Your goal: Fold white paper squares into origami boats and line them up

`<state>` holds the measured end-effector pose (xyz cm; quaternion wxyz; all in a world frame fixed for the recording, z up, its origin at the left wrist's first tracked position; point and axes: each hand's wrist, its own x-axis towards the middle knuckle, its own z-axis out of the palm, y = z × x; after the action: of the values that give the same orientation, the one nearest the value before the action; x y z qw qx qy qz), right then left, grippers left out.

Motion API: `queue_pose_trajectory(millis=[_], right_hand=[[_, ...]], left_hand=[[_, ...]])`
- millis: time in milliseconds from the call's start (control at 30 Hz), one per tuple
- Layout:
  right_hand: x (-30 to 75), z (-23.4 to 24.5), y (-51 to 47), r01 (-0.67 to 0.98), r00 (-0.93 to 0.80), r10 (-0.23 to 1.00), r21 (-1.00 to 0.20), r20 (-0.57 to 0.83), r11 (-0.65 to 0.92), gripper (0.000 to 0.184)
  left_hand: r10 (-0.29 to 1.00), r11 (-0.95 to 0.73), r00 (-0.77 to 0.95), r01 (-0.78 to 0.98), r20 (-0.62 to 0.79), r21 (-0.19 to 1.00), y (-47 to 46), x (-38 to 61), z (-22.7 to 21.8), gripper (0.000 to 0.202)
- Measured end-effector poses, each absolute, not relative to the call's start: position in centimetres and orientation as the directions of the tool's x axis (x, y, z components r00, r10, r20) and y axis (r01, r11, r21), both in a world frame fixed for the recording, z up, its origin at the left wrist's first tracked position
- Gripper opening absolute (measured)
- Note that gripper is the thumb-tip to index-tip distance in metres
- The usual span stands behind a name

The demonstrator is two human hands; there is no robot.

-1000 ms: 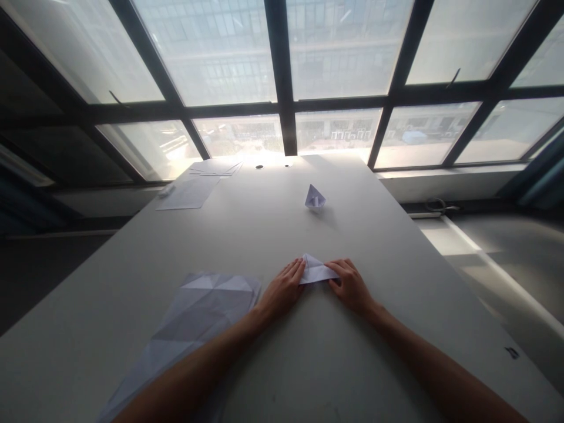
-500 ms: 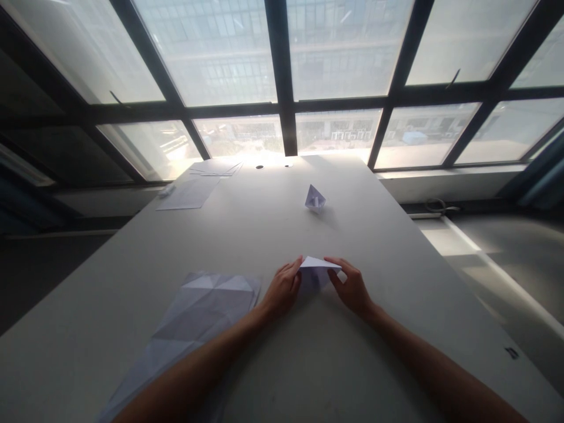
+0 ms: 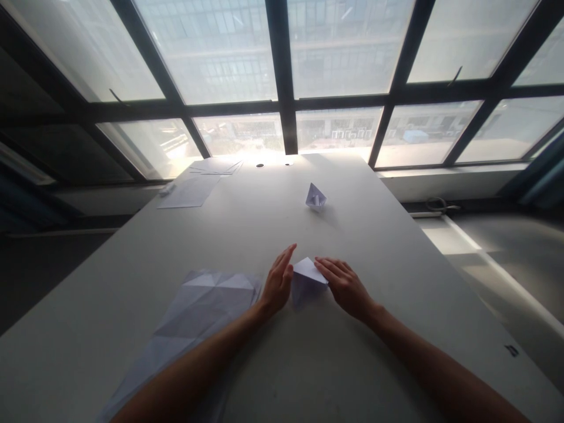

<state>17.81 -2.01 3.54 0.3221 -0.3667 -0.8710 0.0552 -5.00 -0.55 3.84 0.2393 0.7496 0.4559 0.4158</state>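
A small piece of folded white paper [image 3: 307,270] stands between my two hands, with a bright slanted top face and a shaded front face. My left hand [image 3: 278,281] is at its left side, fingers stretched out and the thumb side against the paper's edge. On the other side, my right hand [image 3: 346,285] rests its straightened fingers along the paper's right edge; its thumb is hidden. Farther off on the table stands a folded paper boat [image 3: 316,198].
Creased white paper sheets [image 3: 200,302] lie left of my hands, partly under my left forearm. More flat white sheets [image 3: 189,191] lie at the table's far left. A small dark object [image 3: 512,351] is near the right edge of the white table [image 3: 352,364]. Windows rise behind.
The folded paper has turned and tilted, shifting slightly left. My left fingers have straightened upward. My right hand has gone from pinching the paper's corner to lying along its right edge.
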Motion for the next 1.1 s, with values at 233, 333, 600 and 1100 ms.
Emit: queue_pose_trajectory(millis=[233, 333, 600, 1100], right_hand=[[17.3, 3.5, -2.5, 0.556, -0.69, 0.645, -0.33, 0.327, 0.763, 0.057], [17.5, 3.5, -2.5, 0.555, -0.723, 0.646, -0.35, 0.245, 0.754, 0.063], [17.6, 3.2, -2.4, 0.566, -0.751, 0.649, -0.386, 0.121, 0.728, 0.06], [19.1, 0.3, -0.8, 0.897, -0.285, 0.942, -0.297, 0.179, 0.328, 0.053]], left_hand=[[0.935, -0.354, 0.196, 0.576, 0.296, 0.736, 0.4, -4.8, 2.6, 0.04], [0.918, -0.397, 0.254, 0.609, 0.305, 0.686, 0.6, -4.8, 2.2, 0.041], [0.805, -0.59, 0.522, 0.659, 0.28, 0.466, 0.2, -4.8, 2.1, 0.045], [0.634, -0.761, 0.77, 0.607, 0.067, 0.23, -0.6, -4.9, 3.4, 0.058]])
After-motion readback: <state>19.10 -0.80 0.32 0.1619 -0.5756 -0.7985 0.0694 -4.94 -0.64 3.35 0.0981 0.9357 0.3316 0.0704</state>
